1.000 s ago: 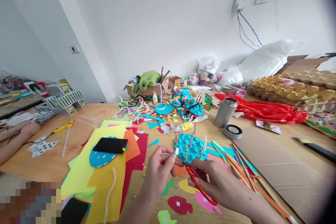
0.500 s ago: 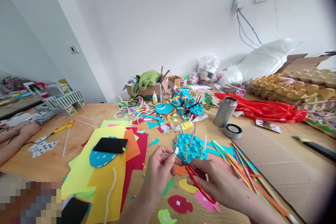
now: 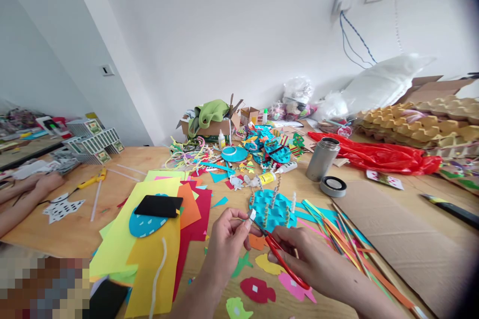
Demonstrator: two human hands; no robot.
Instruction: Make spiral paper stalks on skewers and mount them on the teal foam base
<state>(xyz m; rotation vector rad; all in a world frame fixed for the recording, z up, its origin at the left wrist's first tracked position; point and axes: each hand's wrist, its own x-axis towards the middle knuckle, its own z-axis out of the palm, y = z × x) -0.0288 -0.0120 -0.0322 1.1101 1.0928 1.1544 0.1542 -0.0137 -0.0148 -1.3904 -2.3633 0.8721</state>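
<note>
Between the thumb and fingers of my left hand (image 3: 230,239) is a small white piece (image 3: 252,215), perhaps foam or tape. My right hand (image 3: 299,251) grips red-handled scissors (image 3: 286,262), their blades pointing up-left toward the white piece; whether the blades touch it I cannot tell. Just beyond my hands sits a blue disc (image 3: 275,209) with twisted stems standing up from it. Below them on the table lie paper fish: a red one (image 3: 265,293) and a pink one (image 3: 292,285), plus yellow, green and lime cutouts (image 3: 236,308).
Coloured paper sheets (image 3: 149,269) lie at left under a black phone (image 3: 159,206). A steel flask (image 3: 322,159) and its lid (image 3: 333,186) stand at right, near paper strips (image 3: 346,234) and cardboard (image 3: 404,239). Another person's hands (image 3: 48,183) are at far left beside a glue gun (image 3: 93,178).
My hands, the scissors and the white piece keep nearly the same pose. The whole view has shifted very slightly.
</note>
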